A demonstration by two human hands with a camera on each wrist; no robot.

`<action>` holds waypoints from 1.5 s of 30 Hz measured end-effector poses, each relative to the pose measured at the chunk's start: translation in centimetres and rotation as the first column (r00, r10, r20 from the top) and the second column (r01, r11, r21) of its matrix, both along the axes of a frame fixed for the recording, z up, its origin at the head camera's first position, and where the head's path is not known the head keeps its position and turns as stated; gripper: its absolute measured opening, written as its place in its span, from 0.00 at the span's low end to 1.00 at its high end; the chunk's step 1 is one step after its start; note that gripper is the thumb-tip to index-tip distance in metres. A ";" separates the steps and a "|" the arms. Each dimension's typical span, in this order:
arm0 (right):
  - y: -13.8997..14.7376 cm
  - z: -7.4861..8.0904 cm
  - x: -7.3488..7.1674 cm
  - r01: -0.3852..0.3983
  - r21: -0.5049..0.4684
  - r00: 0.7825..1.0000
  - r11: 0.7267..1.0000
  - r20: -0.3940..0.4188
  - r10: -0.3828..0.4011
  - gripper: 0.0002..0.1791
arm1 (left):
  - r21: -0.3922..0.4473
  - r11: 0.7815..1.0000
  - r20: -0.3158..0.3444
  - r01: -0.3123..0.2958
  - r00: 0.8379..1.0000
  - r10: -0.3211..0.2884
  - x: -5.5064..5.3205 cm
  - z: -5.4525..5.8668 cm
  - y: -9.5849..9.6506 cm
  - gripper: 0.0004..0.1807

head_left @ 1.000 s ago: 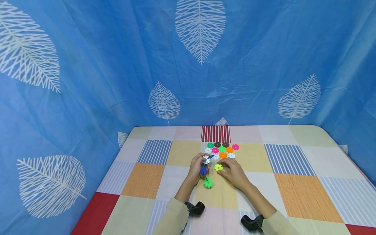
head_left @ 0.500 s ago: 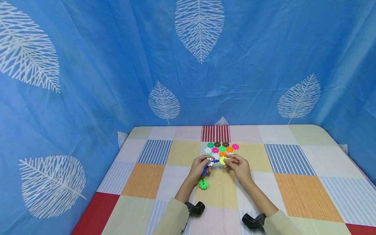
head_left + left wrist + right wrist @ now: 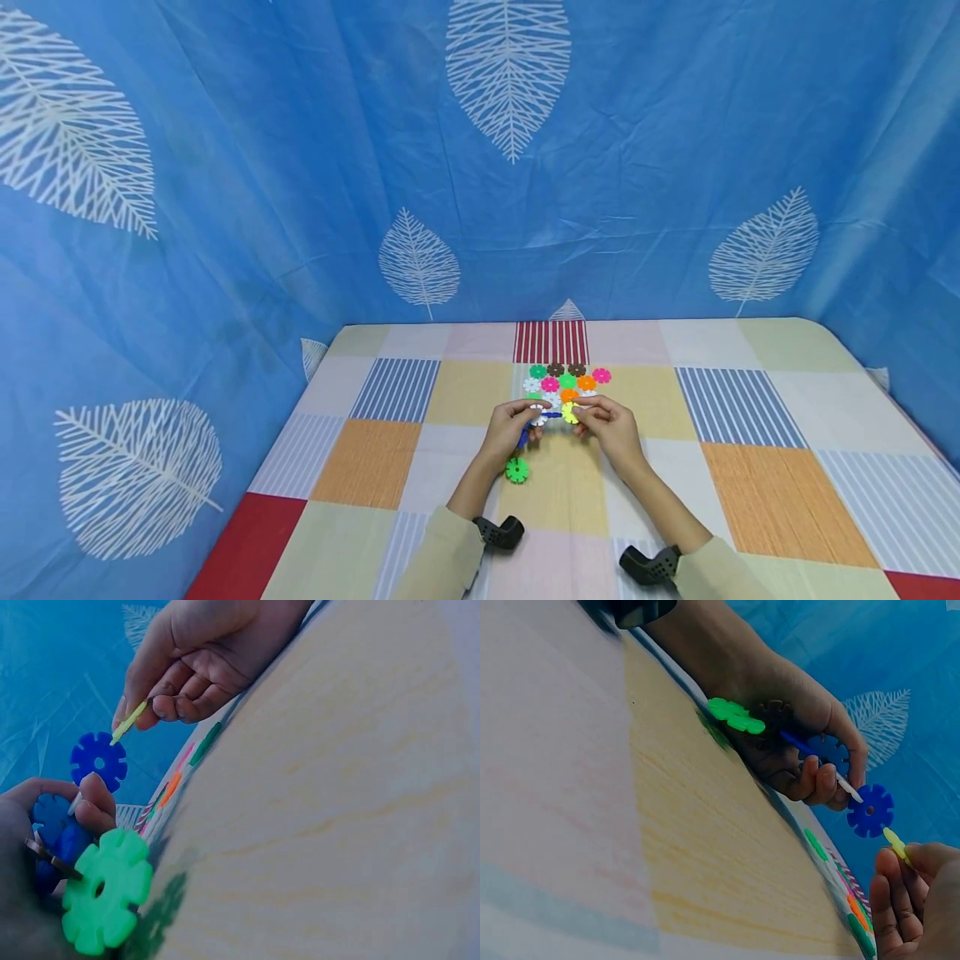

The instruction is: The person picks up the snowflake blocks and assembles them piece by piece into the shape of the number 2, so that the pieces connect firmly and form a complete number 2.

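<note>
My left hand (image 3: 504, 435) grips a chain of notched plastic discs, pinching near its white disc (image 3: 537, 415). From this hand hangs a green disc (image 3: 517, 470), joined to a brown disc (image 3: 774, 714), with blue ones further along. Beyond the white disc, a blue disc (image 3: 99, 763) sticks out toward the right. My right hand (image 3: 618, 435) pinches a yellow disc (image 3: 569, 412) between thumb and fingers. The yellow disc's edge meets the rim of that blue disc; whether their slots are locked cannot be told. Both hands are raised above the table.
Several loose notched discs lie just beyond the hands, among them a pink disc (image 3: 602, 376), an orange disc (image 3: 586, 382) and a brown disc (image 3: 577, 369). A patchwork cloth (image 3: 660, 492) covers the table. Behind hangs a blue curtain (image 3: 637, 167) with white leaves.
My right hand has brought the yellow disc up and forward to the blue disc at the chain's end. The left hand has turned the chain, and the green disc has swung slightly left.
</note>
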State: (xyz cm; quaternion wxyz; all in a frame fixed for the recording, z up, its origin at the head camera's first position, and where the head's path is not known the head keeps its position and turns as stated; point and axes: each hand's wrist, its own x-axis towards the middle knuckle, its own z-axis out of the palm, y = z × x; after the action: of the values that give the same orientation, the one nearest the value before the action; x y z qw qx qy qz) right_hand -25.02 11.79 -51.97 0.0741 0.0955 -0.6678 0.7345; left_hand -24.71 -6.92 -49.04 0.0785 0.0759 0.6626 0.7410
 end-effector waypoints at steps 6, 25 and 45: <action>0.1 -0.2 -0.1 -0.015 0.037 0.997 0.999 -0.073 0.018 0.13 | -0.021 1.000 -0.007 0.005 1.000 -0.005 0.3 0.5 0.1 0.11; -0.4 0.5 0.0 -0.069 0.011 0.997 0.998 -0.028 0.070 0.13 | -0.013 1.000 -0.040 -0.011 0.999 0.010 -1.2 -2.1 0.7 0.11; 2.8 -0.3 -0.6 0.192 0.670 0.976 0.717 -0.210 -0.066 0.13 | 0.120 0.992 0.037 -0.028 0.999 0.024 0.1 0.1 -0.3 0.06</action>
State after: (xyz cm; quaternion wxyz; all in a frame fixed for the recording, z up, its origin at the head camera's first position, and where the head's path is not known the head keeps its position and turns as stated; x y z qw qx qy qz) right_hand -25.59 14.63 -52.22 0.1416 0.1318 -0.8879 0.4174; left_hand -24.63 -7.21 -48.98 0.0759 0.0586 0.6163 0.7817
